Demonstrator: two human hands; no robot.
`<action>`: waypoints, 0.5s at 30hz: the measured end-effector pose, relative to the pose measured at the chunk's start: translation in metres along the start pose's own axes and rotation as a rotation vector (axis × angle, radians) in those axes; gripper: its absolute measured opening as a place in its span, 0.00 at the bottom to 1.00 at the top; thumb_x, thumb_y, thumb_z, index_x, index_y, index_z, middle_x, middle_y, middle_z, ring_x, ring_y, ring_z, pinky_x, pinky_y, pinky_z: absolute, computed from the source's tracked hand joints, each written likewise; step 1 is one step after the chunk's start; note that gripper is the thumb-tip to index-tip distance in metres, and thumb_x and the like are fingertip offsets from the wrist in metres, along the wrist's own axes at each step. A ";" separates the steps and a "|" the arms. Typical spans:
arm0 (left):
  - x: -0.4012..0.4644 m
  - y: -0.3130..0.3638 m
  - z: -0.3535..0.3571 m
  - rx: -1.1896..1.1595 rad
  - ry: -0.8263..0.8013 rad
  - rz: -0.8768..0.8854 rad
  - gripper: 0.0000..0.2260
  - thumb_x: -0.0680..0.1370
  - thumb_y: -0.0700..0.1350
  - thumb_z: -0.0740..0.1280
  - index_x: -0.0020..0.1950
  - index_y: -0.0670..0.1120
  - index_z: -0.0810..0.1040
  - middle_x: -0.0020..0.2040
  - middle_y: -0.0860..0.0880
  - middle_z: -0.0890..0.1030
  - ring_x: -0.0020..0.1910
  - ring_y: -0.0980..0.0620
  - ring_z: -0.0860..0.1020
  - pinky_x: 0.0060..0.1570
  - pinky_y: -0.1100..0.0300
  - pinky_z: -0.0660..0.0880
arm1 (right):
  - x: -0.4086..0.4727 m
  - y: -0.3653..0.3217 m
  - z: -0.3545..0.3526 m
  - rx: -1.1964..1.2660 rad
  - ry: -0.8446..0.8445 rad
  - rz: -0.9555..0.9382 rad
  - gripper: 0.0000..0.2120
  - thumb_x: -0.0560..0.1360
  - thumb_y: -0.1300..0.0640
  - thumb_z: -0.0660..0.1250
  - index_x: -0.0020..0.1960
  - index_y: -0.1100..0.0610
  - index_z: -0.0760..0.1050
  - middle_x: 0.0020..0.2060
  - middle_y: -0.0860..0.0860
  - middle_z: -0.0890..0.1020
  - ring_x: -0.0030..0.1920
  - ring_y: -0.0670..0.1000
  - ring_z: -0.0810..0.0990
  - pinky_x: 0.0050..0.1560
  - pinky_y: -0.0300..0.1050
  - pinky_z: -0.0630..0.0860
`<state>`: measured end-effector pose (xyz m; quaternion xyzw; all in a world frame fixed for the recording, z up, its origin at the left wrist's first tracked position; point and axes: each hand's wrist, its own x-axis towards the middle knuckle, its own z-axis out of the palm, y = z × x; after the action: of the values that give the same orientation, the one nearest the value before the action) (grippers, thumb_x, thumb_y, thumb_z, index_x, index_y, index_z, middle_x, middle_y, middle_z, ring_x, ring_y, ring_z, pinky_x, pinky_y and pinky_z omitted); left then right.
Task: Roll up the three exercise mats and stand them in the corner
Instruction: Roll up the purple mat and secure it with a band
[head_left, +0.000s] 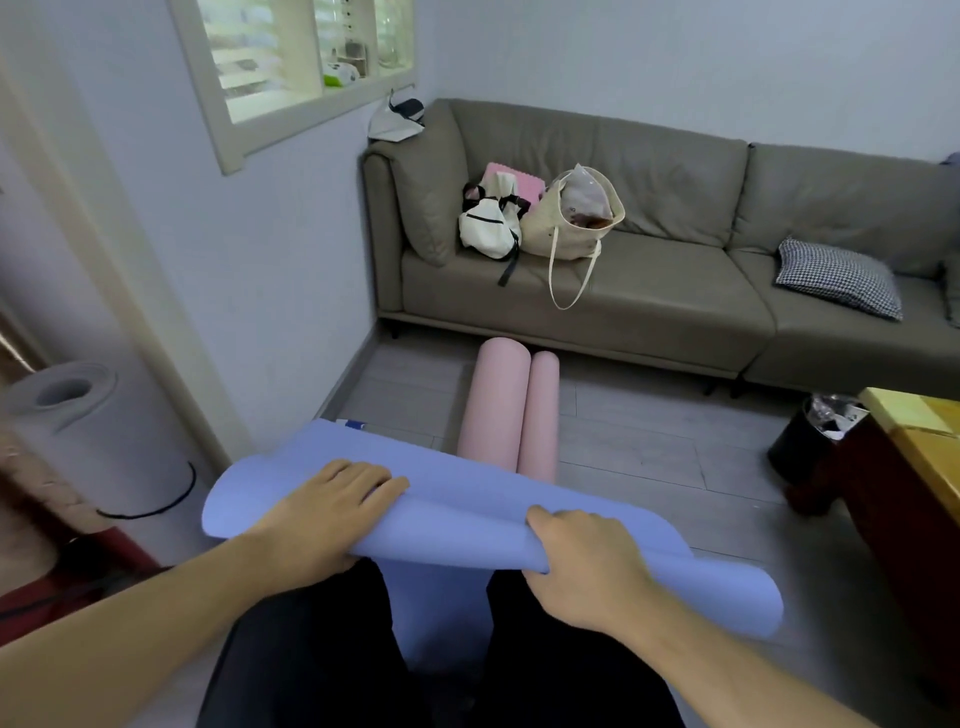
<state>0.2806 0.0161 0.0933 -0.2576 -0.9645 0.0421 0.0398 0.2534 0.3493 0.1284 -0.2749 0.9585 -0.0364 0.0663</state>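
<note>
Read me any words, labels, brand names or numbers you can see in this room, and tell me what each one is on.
None can be read.
White and blue item on the floor behind the blue mat: any print too small and blurred.
Things on the window ledge: too blurred.
White backpack and tote bag on the sofa: no visible lettering.

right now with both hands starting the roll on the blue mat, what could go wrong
1. The blue mat is curled loosely under the left hand and right hand, so the roll may come out slack or crooked and could unroll when stood up.
2. The pink rolls lie on the floor directly ahead, so the blue roll may bump into them.
</note>
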 end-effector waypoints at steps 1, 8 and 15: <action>-0.002 -0.006 0.003 0.003 0.002 -0.004 0.43 0.59 0.48 0.80 0.73 0.48 0.70 0.63 0.50 0.75 0.59 0.46 0.78 0.61 0.55 0.65 | 0.002 -0.002 0.001 -0.002 0.004 0.003 0.08 0.77 0.49 0.63 0.52 0.50 0.66 0.44 0.48 0.78 0.40 0.58 0.73 0.41 0.52 0.67; 0.003 -0.048 0.009 0.079 0.080 0.025 0.39 0.60 0.39 0.79 0.70 0.43 0.71 0.58 0.45 0.78 0.53 0.41 0.79 0.56 0.51 0.69 | 0.027 -0.018 0.005 -0.016 0.055 -0.005 0.09 0.76 0.52 0.62 0.53 0.50 0.64 0.44 0.47 0.77 0.41 0.58 0.75 0.40 0.51 0.67; 0.002 -0.090 -0.007 0.232 0.136 0.074 0.29 0.66 0.29 0.65 0.67 0.42 0.72 0.54 0.43 0.78 0.47 0.39 0.78 0.49 0.45 0.78 | 0.056 -0.035 0.001 -0.005 0.104 -0.020 0.11 0.77 0.51 0.63 0.58 0.50 0.67 0.48 0.48 0.80 0.46 0.58 0.80 0.39 0.50 0.66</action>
<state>0.2358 -0.0601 0.1093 -0.2892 -0.9381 0.1371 0.1328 0.2247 0.2893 0.1256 -0.2825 0.9579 -0.0489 0.0152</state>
